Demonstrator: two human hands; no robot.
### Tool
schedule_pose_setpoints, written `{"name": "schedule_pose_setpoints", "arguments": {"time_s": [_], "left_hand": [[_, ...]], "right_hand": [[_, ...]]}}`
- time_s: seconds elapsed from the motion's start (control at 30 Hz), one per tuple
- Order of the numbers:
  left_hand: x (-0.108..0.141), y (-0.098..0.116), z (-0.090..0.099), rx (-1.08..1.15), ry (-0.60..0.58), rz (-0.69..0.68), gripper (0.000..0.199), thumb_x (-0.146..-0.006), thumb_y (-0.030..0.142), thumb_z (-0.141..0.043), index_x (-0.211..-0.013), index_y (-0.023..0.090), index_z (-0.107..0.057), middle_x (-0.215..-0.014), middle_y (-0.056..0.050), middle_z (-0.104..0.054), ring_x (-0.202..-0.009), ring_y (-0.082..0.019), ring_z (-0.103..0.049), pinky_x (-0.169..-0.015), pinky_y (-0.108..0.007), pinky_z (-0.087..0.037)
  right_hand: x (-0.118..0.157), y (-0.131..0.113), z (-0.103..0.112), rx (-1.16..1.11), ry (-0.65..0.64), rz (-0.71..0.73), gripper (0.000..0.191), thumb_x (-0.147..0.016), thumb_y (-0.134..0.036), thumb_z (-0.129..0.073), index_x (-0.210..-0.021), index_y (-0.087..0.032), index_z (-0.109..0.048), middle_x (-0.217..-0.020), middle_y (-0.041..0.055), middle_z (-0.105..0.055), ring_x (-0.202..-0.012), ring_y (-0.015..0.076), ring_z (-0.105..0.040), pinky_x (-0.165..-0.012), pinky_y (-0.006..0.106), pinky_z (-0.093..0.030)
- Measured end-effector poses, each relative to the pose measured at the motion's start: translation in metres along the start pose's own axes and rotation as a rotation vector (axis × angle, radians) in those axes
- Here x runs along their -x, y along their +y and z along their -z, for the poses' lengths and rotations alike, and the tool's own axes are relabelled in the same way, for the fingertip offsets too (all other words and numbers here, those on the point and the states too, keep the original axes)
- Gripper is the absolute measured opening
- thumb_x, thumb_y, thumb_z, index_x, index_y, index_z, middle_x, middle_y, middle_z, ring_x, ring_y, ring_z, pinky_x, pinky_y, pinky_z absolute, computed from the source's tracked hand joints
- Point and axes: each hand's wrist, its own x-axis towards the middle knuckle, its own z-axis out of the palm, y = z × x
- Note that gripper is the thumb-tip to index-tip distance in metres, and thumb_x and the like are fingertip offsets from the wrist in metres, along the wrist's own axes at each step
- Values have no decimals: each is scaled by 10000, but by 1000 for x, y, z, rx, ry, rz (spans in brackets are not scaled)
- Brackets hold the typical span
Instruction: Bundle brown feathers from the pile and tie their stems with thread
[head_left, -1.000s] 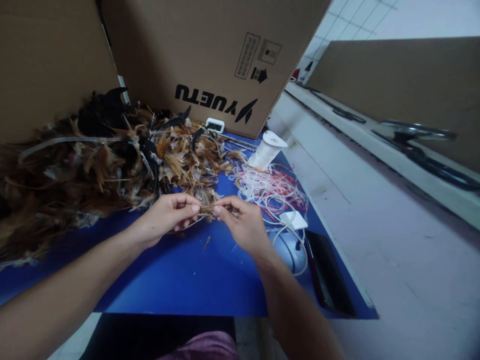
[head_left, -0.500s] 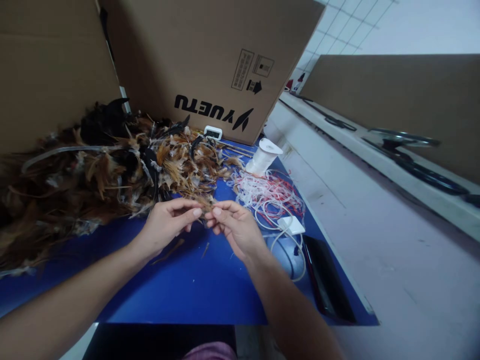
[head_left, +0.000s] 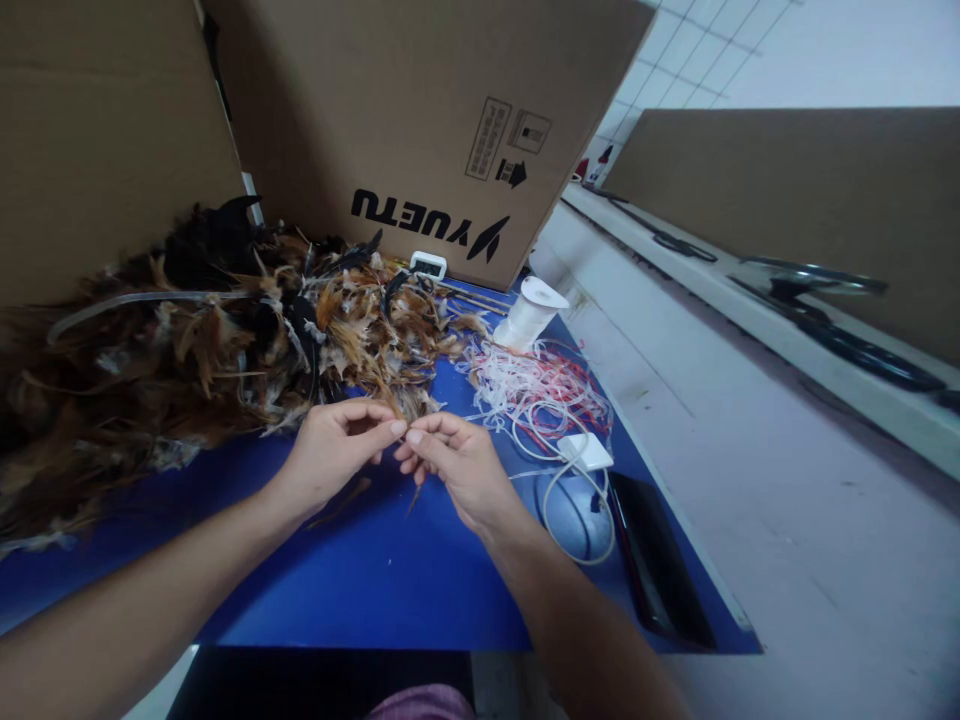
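Over the blue table point(head_left: 360, 590), my left hand point(head_left: 337, 445) pinches a small brown feather point(head_left: 411, 402) between thumb and index finger. Close against it, my right hand point(head_left: 450, 460) is also closed in a pinch on the feather, its thumb almost touching the left thumb. The feather's fluffy tip points up and away from me between the fingertips; its lower part is hidden by my fingers. Just beyond and to the left of both hands lies a big heap of brown and black feathers point(head_left: 202, 370).
Cardboard boxes point(head_left: 427, 110) stand behind the feathers. To the right are a white spool point(head_left: 529, 312), a tangle of white and red strips point(head_left: 532, 385), a white adapter point(head_left: 586, 452) with cable and a black object point(head_left: 660, 560). A small white-framed display point(head_left: 428, 265) sits by the box.
My right hand has shifted slightly left and down, closer to my left hand. The feather between them now points more upright.
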Motion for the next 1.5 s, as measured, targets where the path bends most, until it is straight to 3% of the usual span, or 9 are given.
{"name": "schedule_pose_setpoints", "arguments": {"time_s": [0.23, 0.53, 0.83, 1.07, 1.5], "left_hand": [[1, -2, -3, 109, -31, 62, 246, -651, 350, -768, -792, 169, -680, -593, 15, -606, -469, -87, -500, -388, -171, -344], [2, 0, -3, 133, 23, 72, 207, -666, 322, -762, -684, 151, -646, -522, 30, -554, -464, -71, -469, -405, -161, -333], [0, -1, -2, 288, 14, 114, 207, -697, 329, -743, -735, 141, -666, -464, 47, -485, -430, -53, -370, -408, -173, -265], [-1, -2, -3, 364, -31, 188, 216, -694, 334, -753, -727, 141, -661, -457, 57, -468, -428, -39, -338, -400, -163, -233], [3, -4, -5, 358, -77, 142, 206, -665, 297, -784, -755, 150, -672, -566, 41, -565, -441, -26, -390, -392, -147, -257]], "right_hand": [[0, -1, 1, -120, -8, -29, 163, -704, -294, -732, -741, -167, -637, -611, -9, -671, -521, 88, -596, -482, 189, -441], [1, 1, -1, -79, -23, -18, 159, -702, -284, -734, -773, -164, -659, -679, 23, -707, -565, 108, -624, -491, 201, -439], [-2, -2, 1, -99, 162, 82, 147, -675, -270, -741, -764, -181, -665, -681, 4, -688, -532, 95, -574, -456, 204, -404], [0, 2, -6, -77, 124, 80, 126, -665, -241, -755, -733, -181, -668, -585, -15, -640, -535, 105, -578, -451, 209, -391], [0, 1, -6, -263, 56, 8, 182, -619, -227, -798, -714, -169, -653, -587, -17, -661, -523, 91, -595, -451, 181, -425]]}}
